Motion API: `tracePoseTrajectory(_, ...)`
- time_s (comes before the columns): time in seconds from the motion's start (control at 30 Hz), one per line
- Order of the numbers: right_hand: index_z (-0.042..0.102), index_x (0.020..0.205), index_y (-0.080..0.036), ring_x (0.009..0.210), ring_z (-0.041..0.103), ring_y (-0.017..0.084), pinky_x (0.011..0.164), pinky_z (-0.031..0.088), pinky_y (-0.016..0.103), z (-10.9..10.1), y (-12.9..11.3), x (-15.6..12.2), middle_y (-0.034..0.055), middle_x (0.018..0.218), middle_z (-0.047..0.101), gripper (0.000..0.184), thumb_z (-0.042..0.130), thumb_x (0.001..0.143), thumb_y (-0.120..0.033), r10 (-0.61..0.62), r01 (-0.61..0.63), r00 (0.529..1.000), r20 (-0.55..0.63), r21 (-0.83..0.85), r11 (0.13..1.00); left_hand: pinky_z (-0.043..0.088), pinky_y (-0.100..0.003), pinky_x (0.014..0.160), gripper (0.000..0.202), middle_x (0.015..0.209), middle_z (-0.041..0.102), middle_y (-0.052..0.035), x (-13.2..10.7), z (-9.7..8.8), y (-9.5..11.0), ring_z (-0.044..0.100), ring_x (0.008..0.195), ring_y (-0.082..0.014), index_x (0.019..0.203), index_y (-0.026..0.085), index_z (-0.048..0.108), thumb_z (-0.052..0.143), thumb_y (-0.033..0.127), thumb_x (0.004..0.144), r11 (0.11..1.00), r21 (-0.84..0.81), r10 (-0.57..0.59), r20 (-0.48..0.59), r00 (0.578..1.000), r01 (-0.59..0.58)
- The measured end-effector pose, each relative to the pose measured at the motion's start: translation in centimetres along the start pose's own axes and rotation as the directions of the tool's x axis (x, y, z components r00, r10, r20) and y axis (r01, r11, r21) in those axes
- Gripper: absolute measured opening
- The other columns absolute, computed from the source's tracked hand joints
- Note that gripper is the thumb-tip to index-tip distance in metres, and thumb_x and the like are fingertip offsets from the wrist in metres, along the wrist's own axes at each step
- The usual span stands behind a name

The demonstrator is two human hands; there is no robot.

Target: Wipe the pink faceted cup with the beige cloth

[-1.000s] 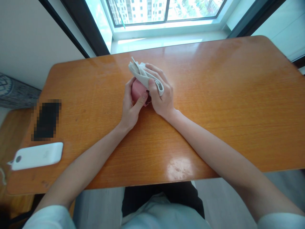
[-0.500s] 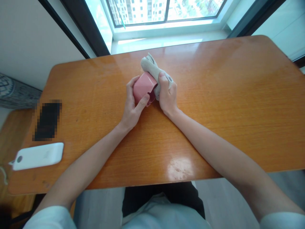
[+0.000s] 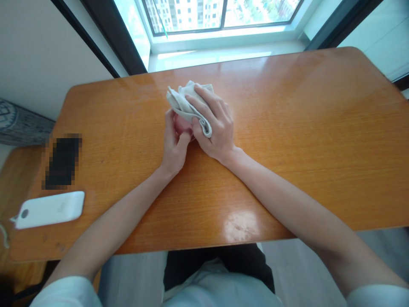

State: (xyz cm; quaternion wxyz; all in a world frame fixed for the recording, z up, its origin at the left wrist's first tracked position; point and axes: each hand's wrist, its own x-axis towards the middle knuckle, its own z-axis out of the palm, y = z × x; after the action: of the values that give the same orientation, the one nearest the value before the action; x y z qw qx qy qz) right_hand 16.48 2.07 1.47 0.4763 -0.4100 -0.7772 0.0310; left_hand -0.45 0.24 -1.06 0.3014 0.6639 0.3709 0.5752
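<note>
My left hand is closed around a small pink cup, thumb at the near side and fingers at the far left. Most of the cup is hidden under a folded pale grey cloth. My right hand grips this cloth from the right, fingers spread over its top and thumb beneath a rolled edge. The cloth lies against the top of the cup. Both hands are together above the far middle of the wooden table.
A white oblong device with a dark round spot lies at the table's near left corner. Behind it is a dark pixelated rectangle. A window with a sill stands beyond the table's far edge.
My right hand has moved the cloth leftward and over the cup, turning palm down. The cup, earlier showing its faceted side and dark opening, is now mostly covered. My left hand has shifted slightly left.
</note>
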Motion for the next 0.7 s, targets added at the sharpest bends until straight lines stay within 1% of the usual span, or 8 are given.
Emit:
tracePoseTrajectory(0.07,0.062,0.157,-0.034,0.162,0.052,0.035,0.135,0.042,0.061,0.2,-0.1,0.0,0.0072,0.169,0.06,0.048,0.048,0.113,-0.047,-0.037,0.038,0.999,0.02,-0.022,0.999,0.054,-0.045,0.122,0.053,0.142,0.066,-0.0029,0.0,-0.1,-0.1,0.063,0.135,-0.0261,0.143,0.034,0.056,0.062,0.07,0.105,1.0,0.01,0.02,-0.032,0.999,-0.019)
tracePoseTrajectory(0.13,0.062,0.157,-0.034,0.163,0.051,0.035,0.135,0.042,0.062,0.2,-0.1,0.0,0.0071,0.17,0.059,0.048,0.047,0.113,-0.046,-0.059,0.059,0.998,0.01,-0.028,0.998,0.054,-0.045,0.121,0.055,0.136,0.067,-0.0043,0.0,0.0,0.0,0.065,0.132,-0.0262,0.141,0.033,0.058,0.066,0.071,0.102,0.999,0.022,0.032,-0.025,0.999,-0.031)
tracePoseTrajectory(0.27,0.063,0.155,-0.034,0.16,0.054,0.033,0.133,0.045,0.06,0.0,0.3,-0.2,0.0063,0.168,0.06,0.048,0.042,0.114,-0.046,-0.088,0.088,0.995,-0.041,-0.019,0.996,0.055,-0.046,0.121,0.066,0.142,0.067,-0.0065,-0.2,0.5,0.7,0.066,0.135,-0.0277,0.145,0.033,0.056,0.079,0.068,0.094,0.999,0.041,0.013,-0.016,1.0,-0.012)
tracePoseTrajectory(0.33,0.065,0.152,-0.035,0.159,0.056,0.032,0.132,0.046,0.059,-0.1,0.4,-0.2,0.0046,0.166,0.062,0.047,0.04,0.114,-0.047,-0.113,0.112,0.992,-0.057,-0.025,0.993,0.056,-0.046,0.119,0.071,0.142,0.069,-0.0071,-0.3,0.6,1.0,0.068,0.134,-0.0277,0.146,0.033,0.056,0.082,0.069,0.091,0.998,0.057,0.009,-0.006,1.0,-0.009)
tracePoseTrajectory(0.43,0.068,0.149,-0.037,0.158,0.057,0.03,0.132,0.046,0.061,-0.2,0.4,-0.2,0.0017,0.163,0.065,0.047,0.04,0.113,-0.047,-0.144,0.142,0.988,-0.05,-0.038,0.989,0.058,-0.045,0.116,0.075,0.142,0.072,-0.0087,-0.5,0.6,1.2,0.071,0.13,-0.0273,0.149,0.03,0.056,0.082,0.071,0.091,0.996,0.093,0.011,0.018,1.0,-0.012)
tracePoseTrajectory(0.53,0.07,0.147,-0.038,0.158,0.057,0.031,0.133,0.044,0.062,-0.2,0.5,-0.2,0.0008,0.161,0.068,0.046,0.042,0.113,-0.048,-0.141,0.141,0.99,-0.02,-0.017,0.99,0.057,-0.046,0.118,0.077,0.141,0.073,-0.0098,-0.7,0.5,0.9,0.07,0.133,-0.0282,0.149,0.029,0.058,0.081,0.072,0.09,0.997,0.082,0.014,0.025,1.0,-0.016)
tracePoseTrajectory(0.6,0.071,0.146,-0.037,0.158,0.057,0.032,0.133,0.043,0.065,-0.2,0.6,-0.1,0.0016,0.16,0.069,0.045,0.043,0.112,-0.048,-0.146,0.146,0.989,-0.013,0.002,0.989,0.057,-0.047,0.119,0.076,0.141,0.072,-0.01,-0.9,0.4,0.7,0.07,0.134,-0.0287,0.147,0.029,0.059,0.08,0.074,0.09,0.997,0.071,0.008,0.02,1.0,-0.01)
tracePoseTrajectory(0.7,0.073,0.144,-0.035,0.159,0.056,0.034,0.132,0.043,0.068,0.0,0.8,-0.1,0.0039,0.157,0.071,0.044,0.046,0.112,-0.051,-0.166,0.167,0.986,-0.024,0.037,0.985,0.059,-0.045,0.113,0.072,0.137,0.073,-0.0093,-1.1,0.4,0.2,0.071,0.125,-0.027,0.142,0.028,0.06,0.078,0.076,0.091,0.998,0.066,-0.013,0.013,1.0,0.012)
